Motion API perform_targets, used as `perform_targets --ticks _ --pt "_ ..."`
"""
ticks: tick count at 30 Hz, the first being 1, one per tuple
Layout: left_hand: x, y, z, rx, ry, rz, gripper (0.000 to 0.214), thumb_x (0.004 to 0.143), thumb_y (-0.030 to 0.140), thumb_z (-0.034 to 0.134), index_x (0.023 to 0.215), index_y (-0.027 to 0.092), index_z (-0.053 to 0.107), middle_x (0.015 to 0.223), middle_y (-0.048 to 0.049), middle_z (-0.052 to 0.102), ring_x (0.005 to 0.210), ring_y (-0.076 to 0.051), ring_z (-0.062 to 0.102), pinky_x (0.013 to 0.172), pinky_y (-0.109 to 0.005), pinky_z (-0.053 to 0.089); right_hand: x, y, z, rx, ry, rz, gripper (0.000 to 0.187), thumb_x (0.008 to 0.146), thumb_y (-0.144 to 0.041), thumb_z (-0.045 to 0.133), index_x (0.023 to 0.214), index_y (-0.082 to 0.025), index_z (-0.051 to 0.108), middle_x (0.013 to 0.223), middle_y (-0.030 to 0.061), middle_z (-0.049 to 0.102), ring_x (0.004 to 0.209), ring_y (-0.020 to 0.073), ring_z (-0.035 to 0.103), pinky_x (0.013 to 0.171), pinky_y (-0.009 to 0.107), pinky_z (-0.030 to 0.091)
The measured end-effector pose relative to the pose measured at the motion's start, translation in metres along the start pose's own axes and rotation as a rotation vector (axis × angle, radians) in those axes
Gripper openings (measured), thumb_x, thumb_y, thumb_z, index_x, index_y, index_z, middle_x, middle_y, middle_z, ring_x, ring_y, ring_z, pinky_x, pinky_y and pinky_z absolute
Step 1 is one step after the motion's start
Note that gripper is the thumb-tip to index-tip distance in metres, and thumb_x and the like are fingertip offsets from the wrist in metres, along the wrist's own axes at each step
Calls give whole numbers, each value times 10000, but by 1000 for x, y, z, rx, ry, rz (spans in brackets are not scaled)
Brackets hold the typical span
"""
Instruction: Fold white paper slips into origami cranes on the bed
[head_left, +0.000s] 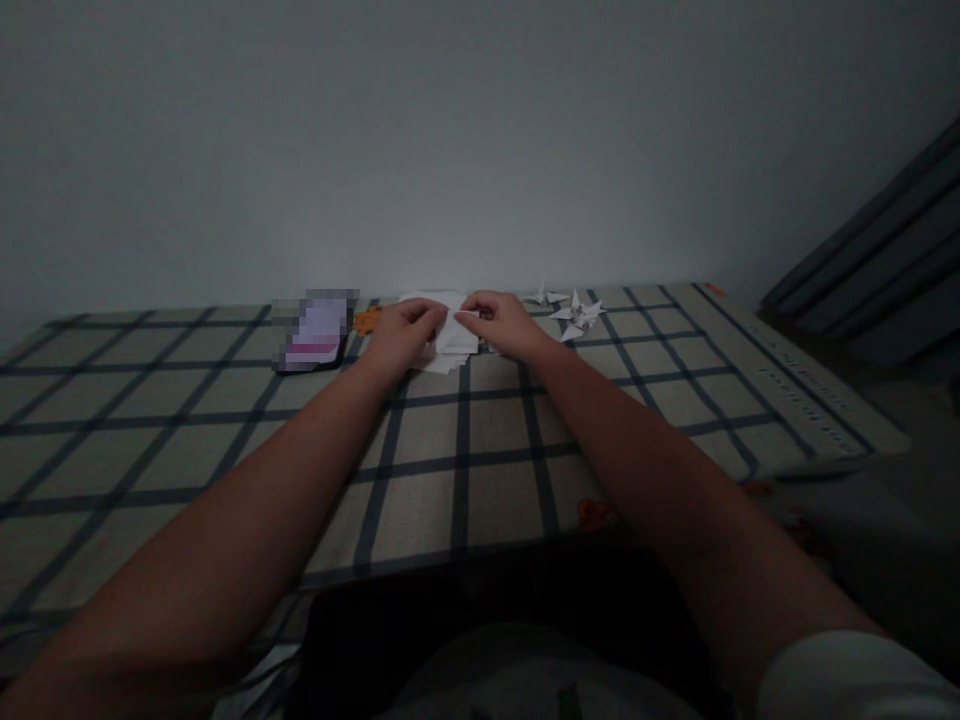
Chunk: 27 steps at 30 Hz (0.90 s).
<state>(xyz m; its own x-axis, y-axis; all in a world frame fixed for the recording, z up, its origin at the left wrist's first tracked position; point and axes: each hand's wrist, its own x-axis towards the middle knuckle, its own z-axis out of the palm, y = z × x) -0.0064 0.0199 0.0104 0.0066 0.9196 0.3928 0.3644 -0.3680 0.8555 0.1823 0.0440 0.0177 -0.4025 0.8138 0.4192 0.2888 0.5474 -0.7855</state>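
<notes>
Both my arms reach far across a checked tablecloth. My left hand and my right hand meet over a white sheet of paper, each pinching one side of it with fingers closed. The sheet sits just above a small pile of white paper lying on the cloth near the wall. The room is dim, so the folds in the sheet are hard to make out.
Two or three folded white paper cranes stand to the right of my hands. A blurred-out phone lies to the left, with a small orange thing beside it. A grey wall rises behind; the table edge drops off at right.
</notes>
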Motion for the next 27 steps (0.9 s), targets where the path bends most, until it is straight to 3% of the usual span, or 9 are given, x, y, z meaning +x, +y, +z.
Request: perform_targets --ticks 5,11,18,22,27 --pt "-2 0 0 0 -17 88 291 767 440 727 859 167 769 775 -22 700 730 -165 578 691 -284 414 0 2 0 8 0 -30 199 889 -348 610 845 -155 630 778 2 588 699 127 472 678 272 379" --pt "-9 12 -1 26 -37 37 239 763 411 701 798 178 743 756 -33 690 722 -179 570 671 -289 414 0 3 0 -21 -24 -54 177 900 -309 561 815 -166 621 766 1 590 726 136 496 694 271 384" --pt "-5 13 0 2 71 -1 160 725 346 682 711 187 673 671 -9 616 659 -157 520 620 -276 399 2 6 1 42 -6 0 168 901 -301 558 828 -164 621 762 2 594 706 133 524 675 268 404" --pt "-6 13 0 -40 -8 -93 150 721 340 668 729 190 680 635 -1 593 605 -151 517 558 -262 370 1 6 -1 39 36 9 209 892 -359 632 825 -161 624 764 6 608 708 132 525 661 266 395" --pt "-6 6 2 -87 -81 -86 330 766 480 727 897 180 767 674 -10 623 598 -144 501 548 -260 357 2 4 0 106 41 36 206 901 -361 666 860 -163 628 780 0 617 713 122 537 651 250 407"
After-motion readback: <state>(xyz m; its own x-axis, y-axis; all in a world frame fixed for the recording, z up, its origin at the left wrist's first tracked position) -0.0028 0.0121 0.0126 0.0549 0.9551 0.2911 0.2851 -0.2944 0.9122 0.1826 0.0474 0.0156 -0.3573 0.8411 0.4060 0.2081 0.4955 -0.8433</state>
